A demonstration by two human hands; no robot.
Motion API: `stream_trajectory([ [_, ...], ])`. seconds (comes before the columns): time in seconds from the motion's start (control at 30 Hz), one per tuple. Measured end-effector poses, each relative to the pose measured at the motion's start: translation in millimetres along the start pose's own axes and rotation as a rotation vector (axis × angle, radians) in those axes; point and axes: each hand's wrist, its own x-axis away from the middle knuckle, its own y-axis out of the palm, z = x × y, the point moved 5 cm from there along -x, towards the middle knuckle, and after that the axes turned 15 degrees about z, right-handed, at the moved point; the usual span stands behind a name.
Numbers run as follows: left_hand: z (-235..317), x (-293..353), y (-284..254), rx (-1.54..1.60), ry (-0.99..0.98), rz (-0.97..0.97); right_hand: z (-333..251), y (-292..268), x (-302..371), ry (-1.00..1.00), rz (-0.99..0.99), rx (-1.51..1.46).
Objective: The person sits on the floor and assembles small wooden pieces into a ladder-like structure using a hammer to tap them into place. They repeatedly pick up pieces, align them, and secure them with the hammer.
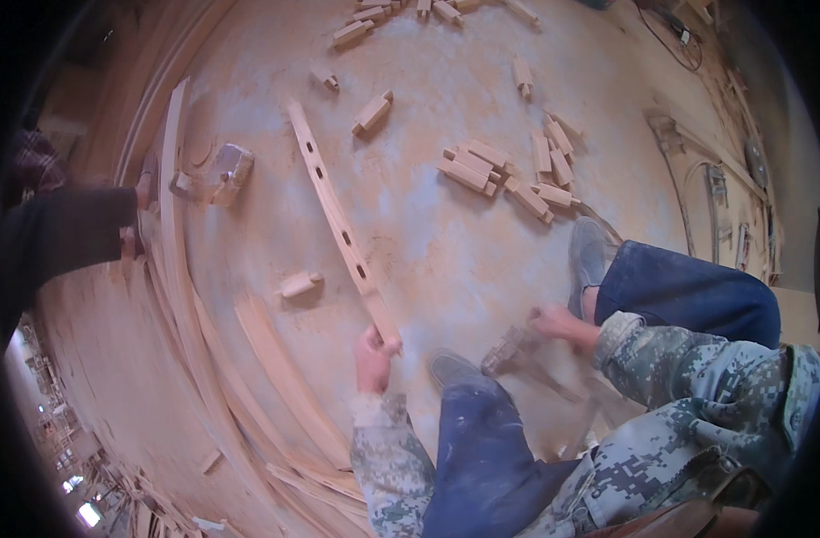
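Observation:
My left hand (374, 360) is closed round the near end of a long, pale wooden rail (331, 208). The rail has several oval slots cut along it and slants away to the far left over the floor. My right hand (560, 325) is beside my right shoe, its fingers curled; whether anything small is in them cannot be made out. Just below and left of those fingers is a blurred, brownish blocky object (510, 350), with a dim bar-like part running off toward the lower right. A short tenoned wooden block (300, 285) lies left of the rail.
Several short tenoned blocks (471, 167) are grouped ahead, with others (372, 113) scattered farther off. Long wooden strips (284, 368) lie at the left. A worn block-shaped object (226, 175) rests near another person's leg (78, 231). Cables and a frame (715, 193) are at the right.

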Motion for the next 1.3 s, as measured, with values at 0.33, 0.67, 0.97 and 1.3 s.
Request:
stream_trajectory([
  [0.33,-87.7,222.3,18.3,-0.319,0.053,0.455,-223.1,26.2,30.2,-0.205,-0.401,-0.727],
  [0.67,-172.1,265.7,19.0,-0.557,0.205,1.165,-216.2,16.8,80.8,-0.005,-0.545,-1.035],
  [0.97,-188.2,249.6,-45.1,-0.617,0.263,1.416,-238.9,-32.4,93.7,0.046,-0.752,-1.421],
  [1.3,-153.4,258.0,-48.7,-0.929,0.474,1.451,-194.2,1.0,81.5,0.236,-0.645,-1.495],
])
